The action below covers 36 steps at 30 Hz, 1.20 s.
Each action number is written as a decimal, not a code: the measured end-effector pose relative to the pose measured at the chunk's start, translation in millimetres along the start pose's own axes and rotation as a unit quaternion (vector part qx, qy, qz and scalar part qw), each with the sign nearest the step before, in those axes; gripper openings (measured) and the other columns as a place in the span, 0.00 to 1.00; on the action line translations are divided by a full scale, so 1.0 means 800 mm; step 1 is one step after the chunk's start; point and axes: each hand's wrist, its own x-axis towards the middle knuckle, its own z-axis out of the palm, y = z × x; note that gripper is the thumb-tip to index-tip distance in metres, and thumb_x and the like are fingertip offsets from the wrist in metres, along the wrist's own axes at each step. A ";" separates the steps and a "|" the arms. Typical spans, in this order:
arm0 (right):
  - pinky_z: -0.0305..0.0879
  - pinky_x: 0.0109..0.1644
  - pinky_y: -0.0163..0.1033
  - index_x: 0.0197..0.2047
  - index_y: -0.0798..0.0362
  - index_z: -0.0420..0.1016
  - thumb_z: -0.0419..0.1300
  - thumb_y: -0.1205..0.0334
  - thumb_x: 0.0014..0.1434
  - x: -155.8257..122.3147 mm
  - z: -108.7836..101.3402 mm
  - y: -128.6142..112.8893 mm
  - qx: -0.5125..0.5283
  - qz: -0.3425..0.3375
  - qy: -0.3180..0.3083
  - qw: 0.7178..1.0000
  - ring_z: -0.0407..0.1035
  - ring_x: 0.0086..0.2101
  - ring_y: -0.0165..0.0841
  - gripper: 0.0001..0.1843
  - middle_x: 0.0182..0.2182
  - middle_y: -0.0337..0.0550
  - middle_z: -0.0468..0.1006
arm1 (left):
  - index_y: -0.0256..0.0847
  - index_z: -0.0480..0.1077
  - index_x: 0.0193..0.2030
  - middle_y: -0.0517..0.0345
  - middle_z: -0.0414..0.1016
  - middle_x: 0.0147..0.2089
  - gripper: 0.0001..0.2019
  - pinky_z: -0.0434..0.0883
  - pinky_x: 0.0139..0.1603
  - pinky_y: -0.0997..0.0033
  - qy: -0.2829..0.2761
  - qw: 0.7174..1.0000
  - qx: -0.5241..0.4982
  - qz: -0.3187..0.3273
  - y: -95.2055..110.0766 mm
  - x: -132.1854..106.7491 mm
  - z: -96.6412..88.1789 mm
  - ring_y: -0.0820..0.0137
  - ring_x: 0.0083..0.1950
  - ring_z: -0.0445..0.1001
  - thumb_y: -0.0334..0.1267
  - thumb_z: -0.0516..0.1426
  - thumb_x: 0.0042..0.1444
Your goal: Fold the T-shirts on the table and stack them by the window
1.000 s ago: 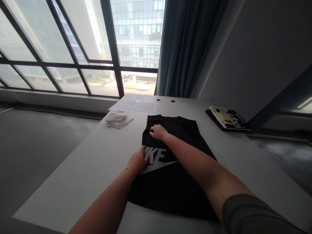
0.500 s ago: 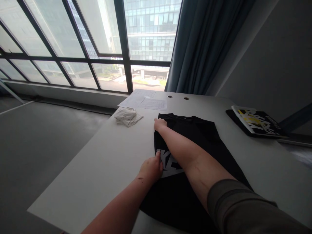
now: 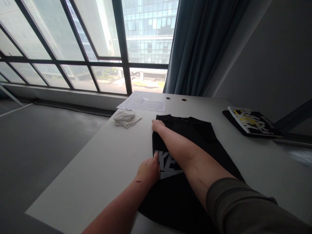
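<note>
A black T-shirt (image 3: 200, 136) with a white logo lies partly folded on the white table (image 3: 97, 175). My left hand (image 3: 148, 170) rests on its left folded edge beside the logo, fingers bent onto the cloth. My right hand (image 3: 158, 125) reaches across to the shirt's upper left corner near the collar and presses or pinches the edge there; its fingertips are hard to see.
A crumpled white cloth (image 3: 125, 117) lies left of the shirt. Paper sheets (image 3: 143, 103) sit at the table's far edge by two round cable holes (image 3: 175, 98). A folded black garment with a yellow-and-white print (image 3: 252, 122) lies at the right. Windows and a blue curtain stand behind.
My right hand slid from the shirt's upper middle to its upper left corner. My left hand stayed on the left edge by the logo. The view shifted left.
</note>
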 end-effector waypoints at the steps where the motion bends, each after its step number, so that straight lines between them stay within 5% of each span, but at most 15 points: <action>1: 0.71 0.55 0.52 0.69 0.49 0.67 0.58 0.57 0.67 -0.001 0.002 -0.003 -0.002 0.014 0.005 1.000 0.72 0.57 0.52 0.28 0.60 0.63 0.73 | 0.31 0.56 0.75 0.39 0.82 0.50 0.30 0.75 0.53 0.57 -0.004 1.000 0.004 0.003 0.002 -0.002 -0.001 0.53 0.52 0.82 0.32 0.50 0.67; 8: 0.68 0.56 0.53 0.67 0.50 0.68 0.53 0.64 0.70 0.006 0.003 -0.017 -0.019 0.069 0.039 0.997 0.70 0.58 0.52 0.24 0.58 0.63 0.75 | 0.33 0.57 0.74 0.40 0.83 0.48 0.31 0.77 0.50 0.57 -0.040 0.998 0.036 0.025 0.006 -0.018 -0.008 0.53 0.50 0.82 0.28 0.49 0.64; 19: 0.70 0.54 0.47 0.56 0.60 0.80 0.56 0.66 0.68 0.029 -0.014 0.003 0.009 0.019 0.054 0.998 0.74 0.53 0.49 0.18 0.55 0.66 0.78 | 0.36 0.59 0.72 0.42 0.83 0.50 0.30 0.75 0.50 0.59 -0.055 0.998 0.038 -0.010 -0.018 -0.019 -0.020 0.53 0.52 0.82 0.26 0.51 0.62; 26: 0.66 0.58 0.40 0.52 0.56 0.84 0.52 0.63 0.68 0.034 -0.055 0.053 0.049 -0.006 0.130 0.990 0.74 0.53 0.44 0.20 0.53 0.55 0.82 | 0.47 0.68 0.56 0.52 0.81 0.54 0.14 0.72 0.53 0.64 0.024 0.999 -0.045 -0.019 -0.036 -0.034 -0.058 0.61 0.53 0.80 0.33 0.51 0.65; 31: 0.66 0.57 0.39 0.52 0.52 0.85 0.52 0.61 0.67 0.022 -0.069 0.102 0.060 0.019 0.161 0.985 0.75 0.52 0.43 0.21 0.51 0.50 0.84 | 0.50 0.69 0.53 0.59 0.81 0.46 0.12 0.71 0.46 0.68 -0.049 0.991 -0.110 0.063 -0.028 -0.055 -0.078 0.64 0.45 0.79 0.36 0.54 0.63; 36: 0.67 0.56 0.39 0.52 0.50 0.85 0.54 0.60 0.65 0.001 -0.054 0.155 0.064 0.054 0.156 0.984 0.75 0.51 0.42 0.21 0.50 0.47 0.84 | 0.50 0.70 0.54 0.63 0.79 0.40 0.14 0.69 0.40 0.71 -0.079 0.964 -0.189 0.169 -0.003 -0.062 -0.067 0.69 0.39 0.75 0.37 0.54 0.62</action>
